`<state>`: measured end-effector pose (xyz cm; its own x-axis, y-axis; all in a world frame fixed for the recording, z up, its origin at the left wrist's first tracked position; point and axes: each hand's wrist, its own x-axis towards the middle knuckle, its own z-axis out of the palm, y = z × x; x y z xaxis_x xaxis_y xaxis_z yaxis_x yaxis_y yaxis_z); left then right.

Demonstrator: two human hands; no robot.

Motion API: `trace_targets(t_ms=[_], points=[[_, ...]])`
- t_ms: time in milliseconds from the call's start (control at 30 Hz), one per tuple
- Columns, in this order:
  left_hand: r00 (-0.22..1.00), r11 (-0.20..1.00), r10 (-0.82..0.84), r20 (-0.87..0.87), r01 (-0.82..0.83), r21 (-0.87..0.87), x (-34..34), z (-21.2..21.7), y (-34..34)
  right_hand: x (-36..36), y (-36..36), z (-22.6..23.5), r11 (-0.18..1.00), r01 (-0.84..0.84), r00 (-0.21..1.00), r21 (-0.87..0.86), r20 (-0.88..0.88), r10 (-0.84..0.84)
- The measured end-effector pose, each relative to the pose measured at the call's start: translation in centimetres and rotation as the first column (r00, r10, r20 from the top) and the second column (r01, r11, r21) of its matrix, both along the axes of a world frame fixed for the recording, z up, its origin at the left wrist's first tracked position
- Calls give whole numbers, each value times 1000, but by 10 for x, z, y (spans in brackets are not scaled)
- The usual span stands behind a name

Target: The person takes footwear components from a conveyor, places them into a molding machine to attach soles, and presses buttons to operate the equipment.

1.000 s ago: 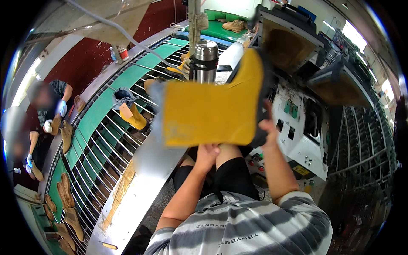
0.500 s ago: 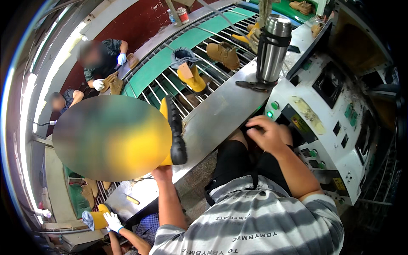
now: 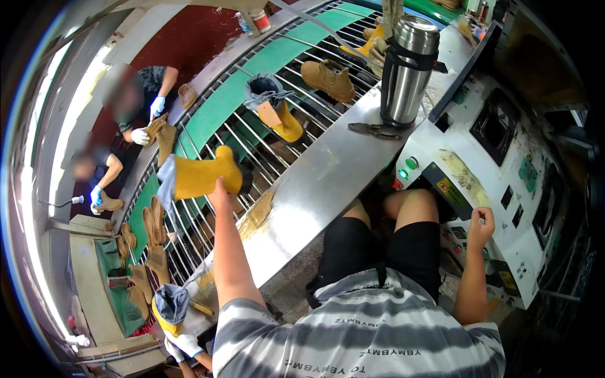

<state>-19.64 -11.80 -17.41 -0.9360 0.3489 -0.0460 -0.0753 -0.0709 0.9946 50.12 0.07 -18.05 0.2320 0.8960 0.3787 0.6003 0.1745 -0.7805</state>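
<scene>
Holding a yellow boot (image 3: 200, 177) by its underside, the left hand (image 3: 220, 198) has its grip closed around the shaft, close to the foot. The boot lies on its side in the air, blue-grey lining to the left, dark sole to the right, over the rod rack (image 3: 253, 140) just past the far edge of the metal desk (image 3: 328, 183); from where I stand, I can't tell whether it touches the rods. The right hand (image 3: 481, 230) is well apart from it, near the white machine (image 3: 513, 183), fingers bent inward; how tight that grip is, I cannot tell.

Toward the desk's right end stands a steel flask (image 3: 406, 79), with dark pliers (image 3: 375, 130) lying just beside its base. A brown patch (image 3: 257, 217) marks the desk's far edge. On the rack are a tagged boot (image 3: 288, 126), yellow with a blue-grey lining, and a tan shoe (image 3: 328, 80). Near the desk's lower left corner, a co-worker's gloved hand (image 3: 185, 345) is at another lined boot (image 3: 171, 305).
</scene>
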Motion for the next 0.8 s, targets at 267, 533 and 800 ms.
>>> trace_targets(t_ms=[267,533,800], points=[[915,801,-84,-394,-173,-573,36,-62,47,29,-6,-10,996,40,989,80,135,-51],[929,969,-52,-365,-42,-244,18,-84,51,3,8,-12,967,101,875,233,442,-198],[913,892,-200,-357,18,-453,24,-85,51,16,18,-38,968,180,878,175,415,-238]])
